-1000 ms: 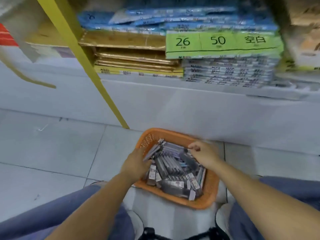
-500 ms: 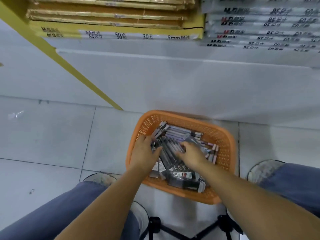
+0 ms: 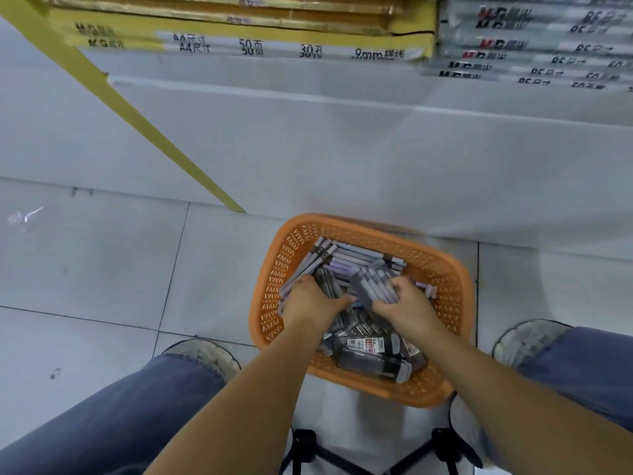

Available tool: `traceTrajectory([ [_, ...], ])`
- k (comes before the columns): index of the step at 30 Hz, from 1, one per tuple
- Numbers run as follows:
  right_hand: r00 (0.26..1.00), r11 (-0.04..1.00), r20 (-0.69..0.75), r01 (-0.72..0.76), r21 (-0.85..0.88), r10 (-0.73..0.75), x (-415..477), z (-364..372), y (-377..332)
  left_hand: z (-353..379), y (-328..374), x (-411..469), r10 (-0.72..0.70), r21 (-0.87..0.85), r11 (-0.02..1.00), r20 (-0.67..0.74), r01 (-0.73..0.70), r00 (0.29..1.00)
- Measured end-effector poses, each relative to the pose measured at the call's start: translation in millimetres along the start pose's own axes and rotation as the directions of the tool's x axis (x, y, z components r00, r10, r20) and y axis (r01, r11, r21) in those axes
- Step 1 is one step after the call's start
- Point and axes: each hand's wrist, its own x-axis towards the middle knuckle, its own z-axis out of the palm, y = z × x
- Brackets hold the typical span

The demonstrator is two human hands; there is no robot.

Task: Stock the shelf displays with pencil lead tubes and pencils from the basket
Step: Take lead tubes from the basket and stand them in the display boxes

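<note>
Nearest me, my knees in blue jeans flank the orange basket, which sits on the tiled floor between my shoes, with its far rim close to the shelf unit's white base panel. Along the basket's near edge lie dark pencil lead tubes, untouched. Both hands are down in the middle of the load. My left hand curls over a sheaf of grey pencils by the left wall, and my right hand is closed round a bundle of them toward the right wall. More lie loose along the far edge. Beyond, the bottom shelf carries yellow paper packs and grey paper packs; no pencil display shows. I judge the stocking barely begun: the basket is heaped, and lifting and shelving all remain.
</note>
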Motion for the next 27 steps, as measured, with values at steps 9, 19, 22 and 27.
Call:
traceTrajectory([
  [9, 0.995, 0.982, -0.049, -0.073, 0.172, 0.083, -18, -32, 11, 3, -6, -5, 0.029, -0.403, 0.915, 0.117, 0.021, 0.993],
  [19, 0.951, 0.916, -0.199, 0.288, 0.28, -0.238, -77, -49, -81, -73, 20, -63, 0.334, -0.959, 0.268, 0.186, 0.096, 0.924],
  [22, 0.915, 0.859, -0.234, 0.392, 0.329, -0.328, -106, -58, -106, -107, 44, -97, 0.408, -0.979, 0.197, 0.036, -0.049, 0.912],
  [27, 0.835, 0.743, -0.304, 0.548, 0.383, -0.459, -156, -83, -148, -160, 64, -147, 0.48, -0.963, 0.214, -0.04, -0.161, 0.876],
])
